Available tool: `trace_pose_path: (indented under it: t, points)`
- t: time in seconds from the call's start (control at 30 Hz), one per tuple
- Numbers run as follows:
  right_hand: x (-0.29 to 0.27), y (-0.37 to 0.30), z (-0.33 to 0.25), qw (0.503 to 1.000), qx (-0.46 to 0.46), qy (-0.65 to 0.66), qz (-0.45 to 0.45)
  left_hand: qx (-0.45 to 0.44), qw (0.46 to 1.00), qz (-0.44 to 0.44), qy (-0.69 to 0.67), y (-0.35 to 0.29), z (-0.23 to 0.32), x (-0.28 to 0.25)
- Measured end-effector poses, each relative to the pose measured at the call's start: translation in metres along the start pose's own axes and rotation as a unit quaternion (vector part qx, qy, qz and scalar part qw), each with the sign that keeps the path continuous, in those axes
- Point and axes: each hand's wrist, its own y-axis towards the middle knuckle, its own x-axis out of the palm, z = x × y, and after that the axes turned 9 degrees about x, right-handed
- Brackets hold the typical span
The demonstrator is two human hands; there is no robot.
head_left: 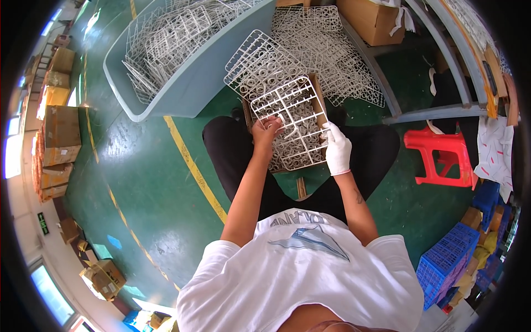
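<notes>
Green floor (141, 185); yellow line (192, 160) painted across it. Stacked cardboard boxes (60, 127) along floor's left edge; separate carton (103, 280) nearer lower-left corner. Right side: red plastic stool (437, 142) beside grey metal frame (434, 113). Lower-right corner: blue lattice crate (447, 257).

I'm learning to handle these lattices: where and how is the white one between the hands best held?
Probably by the opposite side bars of the white lattice, coming from left and right: those outer bars are slim and bound its open grid, above the carton. The left hand and gloved right hand sit at those sides.
</notes>
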Motion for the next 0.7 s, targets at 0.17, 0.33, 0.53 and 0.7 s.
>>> trace_pose_path:
  t: [0.17,0.33,0.53,0.7]
  points:
    - [-0.007,0.0,-0.002,0.999,0.044,-0.015,-0.015,-0.097,0.992,-0.062,-0.043,0.008,0.003,-0.003]
    - [-0.018,0.001,0.008,0.997,0.073,0.012,-0.013,-0.103,0.98,-0.139,-0.099,0.001,0.007,0.006]
    - [-0.013,0.005,0.01,0.991,0.102,0.084,-0.01,-0.092,0.995,-0.014,-0.038,0.003,-0.01,-0.01]
    - [-0.018,0.01,0.01,0.97,0.166,0.176,-0.02,-0.06,0.992,-0.079,0.079,-0.012,0.011,0.005]
